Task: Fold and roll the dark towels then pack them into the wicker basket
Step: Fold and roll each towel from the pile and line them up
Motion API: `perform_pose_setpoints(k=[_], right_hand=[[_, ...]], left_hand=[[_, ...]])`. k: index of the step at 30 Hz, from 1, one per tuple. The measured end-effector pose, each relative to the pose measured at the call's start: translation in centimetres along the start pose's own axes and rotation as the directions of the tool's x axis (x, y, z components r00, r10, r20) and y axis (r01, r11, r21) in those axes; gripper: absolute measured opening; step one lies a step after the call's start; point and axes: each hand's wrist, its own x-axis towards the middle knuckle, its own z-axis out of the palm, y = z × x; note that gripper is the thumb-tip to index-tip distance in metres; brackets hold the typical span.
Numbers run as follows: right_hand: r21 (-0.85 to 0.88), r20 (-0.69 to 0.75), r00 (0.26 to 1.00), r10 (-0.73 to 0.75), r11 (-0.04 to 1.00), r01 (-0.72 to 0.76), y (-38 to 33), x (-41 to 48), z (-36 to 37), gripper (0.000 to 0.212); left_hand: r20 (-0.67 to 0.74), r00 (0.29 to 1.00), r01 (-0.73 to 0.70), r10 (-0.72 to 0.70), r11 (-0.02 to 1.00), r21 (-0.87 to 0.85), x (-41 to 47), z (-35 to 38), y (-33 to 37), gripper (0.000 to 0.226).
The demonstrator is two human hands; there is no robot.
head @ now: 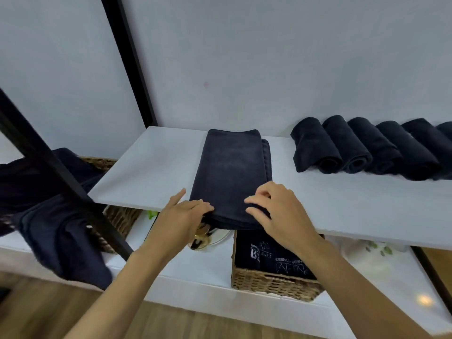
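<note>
Folded towel [232, 172]: flat on shelf [151, 172], directly above wicker basket [274, 287]. Left hand [182, 216] fingers laid straight on basket-side corner; right hand [276, 211] fingers curled, pinching basket-side edge. Likely soft, light, limp; best rolled from that edge, both corners held.

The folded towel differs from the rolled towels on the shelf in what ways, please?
The folded towel lies flat as a long strip; the rolled towels are thick rolls. The folded towel has the left hand and right hand on its near end; the rolled towels sit untouched, side by side. Both are dark and lie on the white shelf.
</note>
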Motion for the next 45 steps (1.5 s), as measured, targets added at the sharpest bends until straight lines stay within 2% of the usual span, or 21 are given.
perform_pose_setpoints(k=[1, 3, 4, 7, 9, 12, 15, 19, 20, 22, 24, 25, 27, 29, 31, 33, 35, 36, 39, 43, 45], right_hand=[[-0.002, 0.07, 0.995, -0.068, 0.998, 0.068, -0.1, -0.4, 0.2, 0.037], [-0.097, 0.239, 0.967, -0.089, 0.989, 0.115, -0.1, -1.1, 1.0, 0.06], [-0.158, 0.256, 0.962, -0.096, 0.978, 0.14, -0.1, -1.3, 1.3, 0.065], [-0.218, 0.2, 0.97, -0.138, 0.959, 0.181, 0.0, -1.2, 1.5, 0.058], [-0.146, 0.14, 0.977, -0.158, 0.973, 0.178, 0.5, -0.7, 1.0, 0.042], [0.139, 0.115, 0.993, -0.011, 0.99, -0.005, 1.0, -0.2, -0.4, 0.025], [0.423, 0.192, 0.965, 0.177, 0.873, -0.244, 1.3, 0.9, -1.2, 0.023], [0.379, 0.267, 0.899, 0.347, 0.82, -0.429, 2.5, 2.9, -0.5, 0.036], [0.323, 0.225, 0.912, 0.343, 0.857, -0.402, 2.4, 3.0, -0.3, 0.037], [0.105, -0.021, 0.984, 0.178, 0.979, -0.175, 2.2, 2.8, 0.4, 0.037], [-0.135, -0.23, 0.969, -0.092, 0.989, 0.062, 2.2, 2.1, 1.1, 0.041], [-0.205, -0.244, 0.953, -0.18, 0.97, 0.131, 2.1, 1.6, 1.5, 0.039], [-0.275, -0.17, 0.948, -0.27, 0.936, 0.218, 1.8, 1.0, 2.0, 0.029], [-0.287, -0.114, 0.954, -0.276, 0.929, 0.234, 1.5, 0.8, 2.2, 0.022], [-0.279, -0.15, 0.95, -0.273, 0.934, 0.224, 1.1, 0.8, 1.9, 0.023], [-0.294, -0.197, 0.92, -0.34, 0.915, 0.275, 0.3, 0.6, 1.6, 0.024], [-0.371, -0.163, 0.897, -0.411, 0.868, 0.33, -0.2, 0.3, 2.1, 0.016], [-0.412, -0.13, 0.905, -0.405, 0.852, 0.322, -0.2, 0.2, 2.5, 0.018], [-0.447, -0.067, 0.964, -0.259, 0.871, 0.203, 0.0, 0.4, 3.6, 0.043], [-0.438, -0.019, 0.971, -0.237, 0.875, 0.204, 0.0, 1.2, 3.1, 0.042], [-0.415, 0.021, 0.973, -0.23, 0.883, 0.218, 0.6, 1.8, 2.9, 0.046]], left_hand=[[0.038, 0.999, -0.002, 0.002, 1.0, -0.018, 0.0, -0.3, 0.2, 0.047], [0.126, 0.992, -0.02, 0.022, 1.0, -0.017, -0.4, -0.5, 0.6, 0.056], [0.13, 0.991, -0.046, 0.042, 0.999, 0.027, -0.6, -0.3, 0.7, 0.06], [0.083, 0.996, -0.039, 0.032, 0.996, 0.083, -0.6, -0.2, 0.4, 0.062], [0.07, 0.995, 0.071, -0.069, 0.997, -0.035, 0.1, -0.7, 0.5, 0.045], [0.106, 0.959, 0.283, -0.262, 0.902, -0.327, 1.5, -1.7, -0.2, 0.025], [0.242, 0.931, 0.357, -0.274, 0.821, -0.445, 3.4, -2.5, -1.7, 0.021], [0.368, 0.884, 0.454, -0.288, 0.718, -0.529, 5.3, -1.8, -2.6, 0.02], [0.378, 0.872, 0.48, -0.312, 0.699, -0.53, 5.7, -1.6, -2.7, 0.019], [0.4, 0.852, 0.515, -0.338, 0.678, -0.524, 6.3, -1.1, -2.9, 0.017], [0.422, 0.832, 0.546, -0.36, 0.665, -0.509, 6.8, -0.8, -3.2, 0.012], [0.428, 0.823, 0.56, -0.373, 0.655, -0.506, 7.0, -0.7, -3.4, 0.011], [0.441, 0.808, 0.584, -0.391, 0.634, -0.507, 7.3, -0.7, -3.7, 0.008], [0.457, 0.794, 0.602, -0.4, 0.615, -0.508, 7.6, -0.7, -3.8, 0.007], [0.473, 0.782, 0.618, -0.406, 0.603, -0.505, 7.7, -0.9, -3.8, 0.008], [0.481, 0.776, 0.626, -0.409, 0.593, -0.506, 7.9, -0.9, -3.9, 0.008], [0.491, 0.768, 0.634, -0.411, 0.593, -0.496, 8.0, -1.0, -3.9, 0.009], [0.494, 0.766, 0.636, -0.412, 0.596, -0.49, 8.2, -1.0, -3.9, 0.011], [0.493, 0.755, 0.65, -0.433, 0.598, -0.47, 8.6, -1.2, -4.1, 0.022], [0.488, 0.744, 0.658, -0.457, 0.626, -0.418, 8.8, -1.4, -4.3, 0.025], [0.456, 0.773, 0.622, -0.44, 0.666, -0.412, 8.8, -1.4, -4.2, 0.024]])
